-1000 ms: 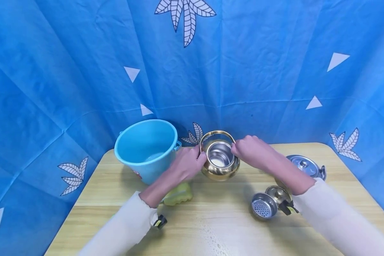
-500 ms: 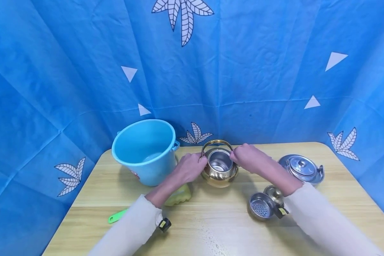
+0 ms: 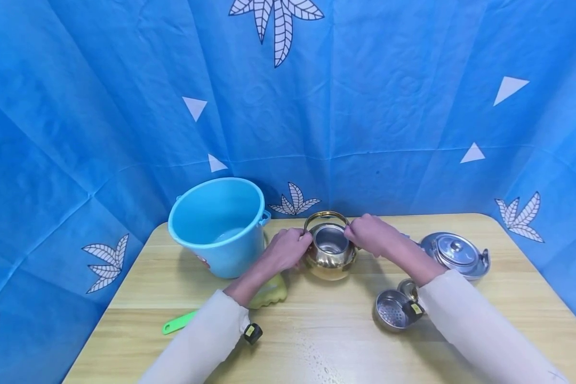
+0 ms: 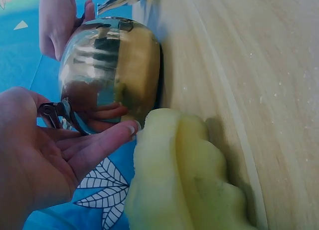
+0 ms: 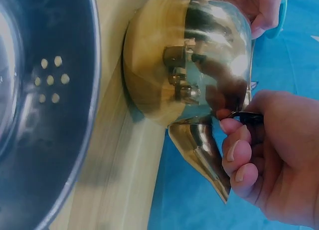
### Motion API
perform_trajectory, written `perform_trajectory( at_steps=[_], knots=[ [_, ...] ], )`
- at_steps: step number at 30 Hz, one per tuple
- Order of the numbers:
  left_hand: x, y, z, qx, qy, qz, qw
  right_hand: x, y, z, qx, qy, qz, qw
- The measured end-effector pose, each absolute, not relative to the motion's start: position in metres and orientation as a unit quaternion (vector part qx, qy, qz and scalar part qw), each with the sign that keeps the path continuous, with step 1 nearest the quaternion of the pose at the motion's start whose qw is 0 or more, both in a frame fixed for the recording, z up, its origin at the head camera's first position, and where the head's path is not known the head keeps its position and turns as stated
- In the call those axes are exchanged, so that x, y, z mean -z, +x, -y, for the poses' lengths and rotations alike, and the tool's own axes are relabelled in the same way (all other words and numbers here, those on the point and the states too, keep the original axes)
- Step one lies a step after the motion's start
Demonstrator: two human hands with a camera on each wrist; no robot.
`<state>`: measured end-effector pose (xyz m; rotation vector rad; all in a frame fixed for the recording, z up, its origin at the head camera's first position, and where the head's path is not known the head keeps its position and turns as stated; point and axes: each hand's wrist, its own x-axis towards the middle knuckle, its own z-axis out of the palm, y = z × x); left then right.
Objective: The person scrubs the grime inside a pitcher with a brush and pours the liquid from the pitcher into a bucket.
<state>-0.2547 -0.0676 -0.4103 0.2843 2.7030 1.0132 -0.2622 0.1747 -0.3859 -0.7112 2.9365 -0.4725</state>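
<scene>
Gripping the two ends of its raised handle (image 3: 324,215), both hands have the golden kettle (image 3: 330,262) upright at the far middle of the table (image 3: 528,298), its uncovered mouth facing up, its base down at the pale wood; left hand (image 3: 287,248) pinching the left end, the other fingers lying fairly straight beside the shiny belly, right hand (image 3: 373,234) nipping the right end between thumb and forefinger, the rest curled in, with the spout (image 5: 198,152) jutting out to the right just below it! What a surface this is: light boards with the grain running left to right, a bright patch of glare at the near middle, water droplets (image 3: 319,365) scattered across it. Over on the far left stands the blue bucket (image 3: 237,261), rising well above the kettle, and between it and the left forearm sits a scalloped yellow sponge (image 3: 272,292), while a green handle (image 3: 178,323) pokes out on the near left, its other end hidden by the sleeve. Out right, a lidded silver kettle (image 3: 461,258) on the far side, a perforated strainer (image 3: 388,309) nearer in, and behind everything, blue cloth (image 3: 288,122) hangs in creases around the table, printed with white leaves and triangles
</scene>
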Motion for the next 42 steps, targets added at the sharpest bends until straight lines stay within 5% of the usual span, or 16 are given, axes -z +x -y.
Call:
perform_trajectory(
  at_steps=[8,25,37,42],
  knots=[
    [0.412,-0.259,0.066,-0.356,0.085,-0.923,0.119,0.384,-0.266,-0.172,0.138,-0.231,-0.962,0.053],
    [0.405,-0.254,0.064,-0.316,0.087,-0.937,0.122,0.386,-0.256,-0.159,0.062,-0.195,-0.978,-0.03],
    [0.392,-0.243,0.058,-0.218,0.097,-0.971,-0.003,0.383,-0.236,-0.169,0.121,-0.204,-0.962,-0.134],
    [0.381,-0.237,0.055,-0.181,0.133,-0.972,-0.075,0.383,-0.224,-0.179,0.136,-0.207,-0.959,-0.136]
  ],
)
